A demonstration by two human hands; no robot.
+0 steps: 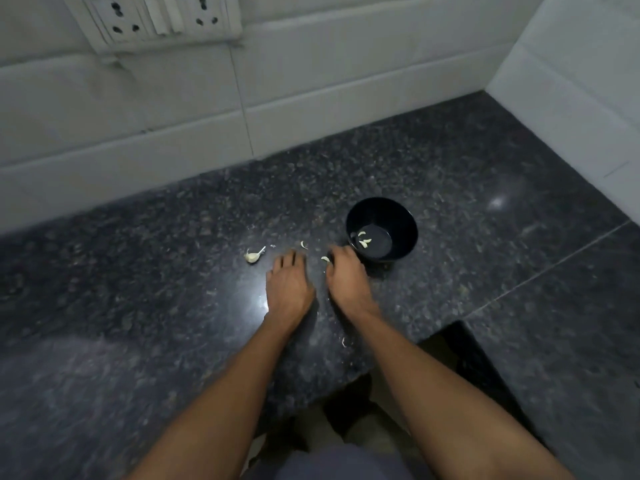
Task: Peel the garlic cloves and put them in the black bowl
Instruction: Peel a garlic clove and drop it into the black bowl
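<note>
Dark speckled tabletop point(450, 188) spreads wide beyond both our hands, its front edge behind the wrists. Our left hand point(289, 289) lies flat, holding nothing; left of it a garlic clove point(252, 256) points its stem up-right. Our right hand point(346, 277) curls beside the black bowl point(401, 216); whether it holds anything, we cannot tell.

A dark speckled granite bench point(450, 174) meets a white tiled wall point(311, 81); a white socket panel point(156, 19) is mounted above.
</note>
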